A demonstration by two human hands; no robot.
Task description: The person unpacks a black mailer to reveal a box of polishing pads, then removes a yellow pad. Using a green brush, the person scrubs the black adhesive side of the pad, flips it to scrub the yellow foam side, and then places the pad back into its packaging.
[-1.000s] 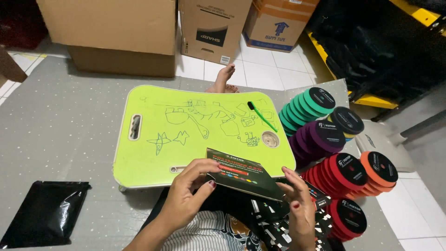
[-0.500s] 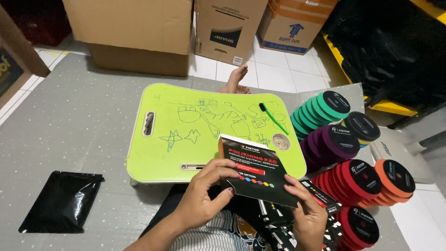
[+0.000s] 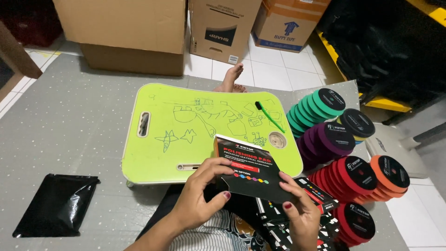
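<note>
Down near the bottom, the left hand and the right hand both hold a flat black box. The left hand is curled around the box's left edge, with the thumb on top and the fingers tucked under. The right hand pinches the box's lower right corner, thumb on top. Both hands are closed on the box, not open. The box is tilted and hangs just over the near edge of the green tray, near that edge's right end.

Under the hands lies a pile of more boxes (black ones, like the one being held). They rest on the person's lap.

A black bag lies flat on the grey mat, well off to the left of the tray's near left corner.

The tray is lime green and has pen doodles all over it. It has a handle slot by its left edge. A green toothbrush lies near the tray's far right corner. A small round cap sits by the right edge.

Just past the tray's right edge are stacks of round pads. The red pads and orange pads are nearest. The purple pads come next. The green pads are farthest.

A bare foot pokes out behind the tray's far edge. Past it stand cardboard boxes on the white floor.
</note>
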